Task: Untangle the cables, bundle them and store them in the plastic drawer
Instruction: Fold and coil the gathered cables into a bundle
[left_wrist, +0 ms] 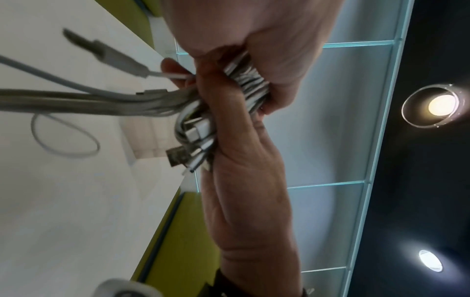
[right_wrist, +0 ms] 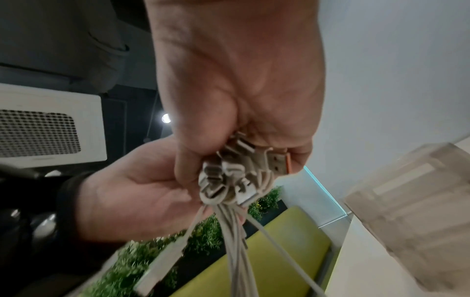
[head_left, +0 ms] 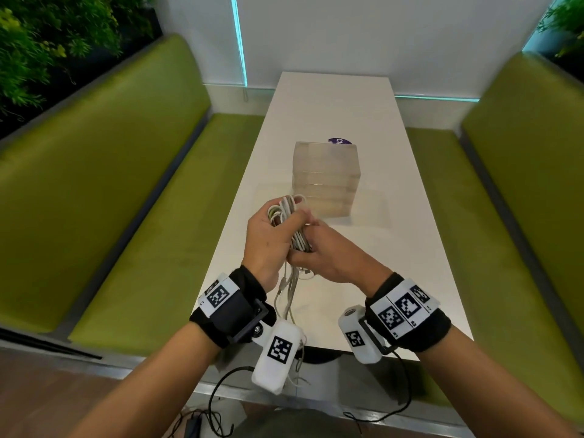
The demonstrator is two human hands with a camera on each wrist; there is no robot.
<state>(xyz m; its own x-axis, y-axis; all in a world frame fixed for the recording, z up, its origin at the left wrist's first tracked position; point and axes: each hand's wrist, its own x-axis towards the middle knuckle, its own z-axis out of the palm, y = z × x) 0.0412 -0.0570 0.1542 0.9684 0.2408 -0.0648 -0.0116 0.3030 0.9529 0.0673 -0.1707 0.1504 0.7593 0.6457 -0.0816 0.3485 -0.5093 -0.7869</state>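
Both hands hold the white cables (head_left: 292, 229) above the worktop (head_left: 373, 248). Left hand (head_left: 268, 238) is clamped around the looped bundle; right hand (head_left: 328, 254) grips the lower part, loose ends hanging below. The plastic drawer (head_left: 325, 178) stands just beyond, on the worktop.

The hands (head_left: 294, 245) hide the middle of the cables (head_left: 292, 279).

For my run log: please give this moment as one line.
left hand: grips cables | right hand: grips cables | cables: held above table | drawer: shut
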